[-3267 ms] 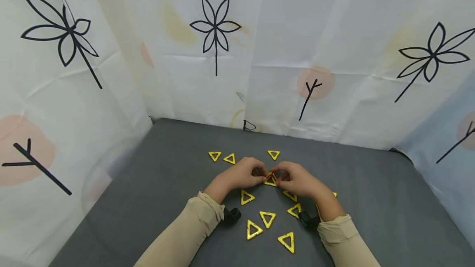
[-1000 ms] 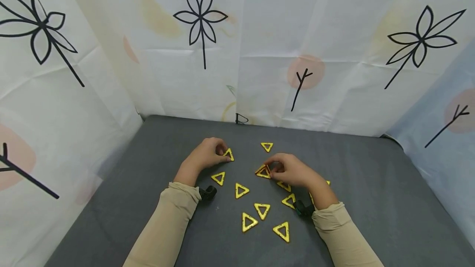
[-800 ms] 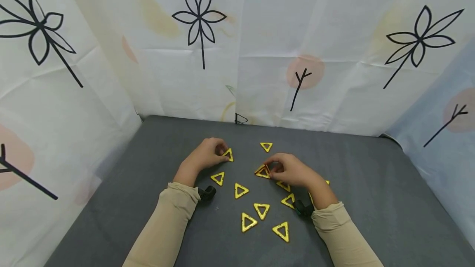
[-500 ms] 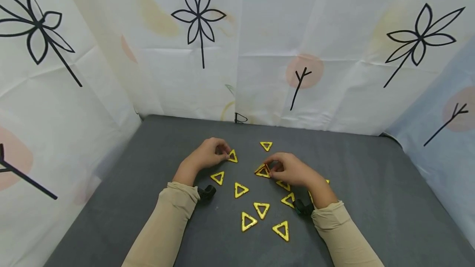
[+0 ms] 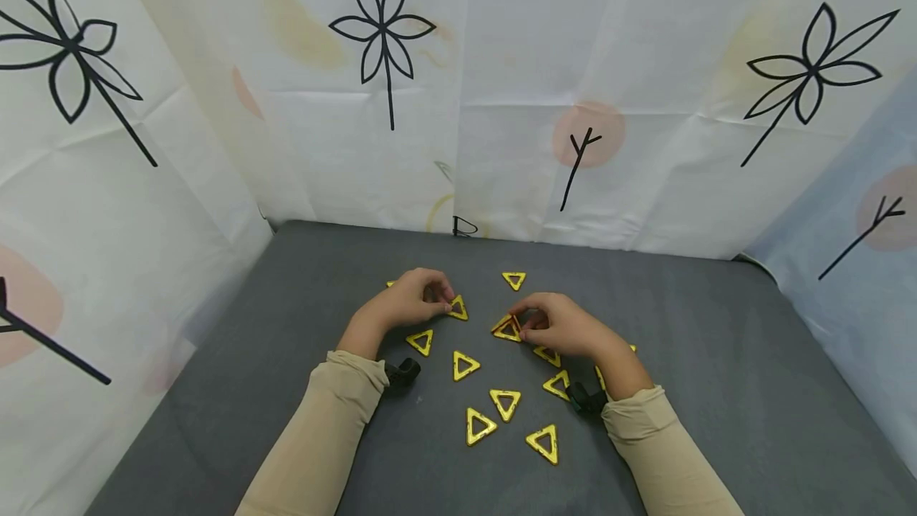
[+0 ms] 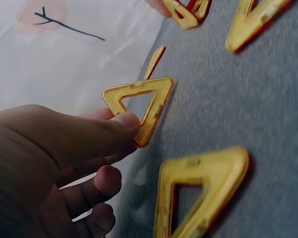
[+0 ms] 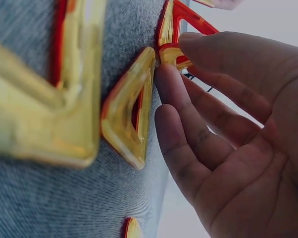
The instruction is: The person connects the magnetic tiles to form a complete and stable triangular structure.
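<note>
My left hand (image 5: pixel 408 299) pinches a yellow triangular magnetic tile (image 6: pixel 161 89) by one corner, between thumb and fingers; the tile is tilted up in the left wrist view. To its right, my right hand (image 5: pixel 566 325) holds a small structure of yellow triangular tiles leaning together (image 5: pixel 510 338). In the right wrist view, thumb and fingertips grip that structure (image 7: pixel 165 29) at its near side, with red edges showing. A short gap separates the tile in the left hand from the structure. The structure's right side is partly hidden by the fingers.
Several more yellow triangles lie flat on the grey table (image 5: pixel 344 261), including one at the back (image 5: pixel 513 276), one near the left forearm (image 5: pixel 411 342) and one in front (image 5: pixel 553 452). Others are partly covered by the right arm. A patterned white cloth (image 5: pixel 501 158) hangs behind.
Both hands were at the structure earlier. My left hand then went left to a tile and has since brought it right, toward the structure. The right hand stays holding the structure.
</note>
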Action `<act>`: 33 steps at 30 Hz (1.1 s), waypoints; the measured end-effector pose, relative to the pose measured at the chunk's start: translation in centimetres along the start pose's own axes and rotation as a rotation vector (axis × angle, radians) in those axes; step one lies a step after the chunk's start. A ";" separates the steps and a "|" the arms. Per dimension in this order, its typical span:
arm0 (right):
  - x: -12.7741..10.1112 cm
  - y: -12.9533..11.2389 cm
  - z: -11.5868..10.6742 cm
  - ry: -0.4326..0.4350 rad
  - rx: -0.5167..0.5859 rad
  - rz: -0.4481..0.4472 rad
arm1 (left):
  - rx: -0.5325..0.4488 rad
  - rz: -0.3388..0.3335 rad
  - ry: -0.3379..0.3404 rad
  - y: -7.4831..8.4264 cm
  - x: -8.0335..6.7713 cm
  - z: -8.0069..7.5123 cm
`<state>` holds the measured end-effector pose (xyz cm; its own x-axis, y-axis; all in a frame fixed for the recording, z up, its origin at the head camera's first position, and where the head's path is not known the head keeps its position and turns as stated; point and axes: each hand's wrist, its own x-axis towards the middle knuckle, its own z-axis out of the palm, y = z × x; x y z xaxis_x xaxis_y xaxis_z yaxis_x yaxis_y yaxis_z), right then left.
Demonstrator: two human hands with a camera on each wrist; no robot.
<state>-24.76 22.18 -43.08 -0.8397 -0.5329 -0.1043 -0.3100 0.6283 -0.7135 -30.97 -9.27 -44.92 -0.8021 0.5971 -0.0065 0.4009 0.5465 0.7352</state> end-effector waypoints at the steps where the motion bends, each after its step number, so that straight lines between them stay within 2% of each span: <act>1: 0.0 0.0 0.0 0.000 0.003 0.002 | -0.007 0.006 -0.007 0.1 0.0 0.1; 6: 0.1 0.1 -0.1 0.005 0.002 0.002 | -0.024 0.017 -0.037 0.8 0.3 0.7; 13: 0.2 0.1 -0.1 0.012 -0.008 -0.005 | -0.028 0.066 -0.078 1.7 0.7 1.5; 20: 0.1 0.0 0.0 0.009 -0.004 -0.002 | -0.022 0.090 -0.121 2.6 1.0 2.8; 26: 0.0 -0.1 -0.1 0.005 0.001 -0.007 | -0.011 0.106 -0.119 2.9 1.4 3.7; 33: 0.0 -0.1 -0.1 0.009 0.001 -0.007 | -0.021 0.127 -0.118 3.1 1.4 3.9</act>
<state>-24.77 22.15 -42.93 -0.8419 -0.5316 -0.0931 -0.3153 0.6244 -0.7147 -29.11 -4.41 -45.31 -0.6876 0.7260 0.0085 0.4854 0.4509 0.7490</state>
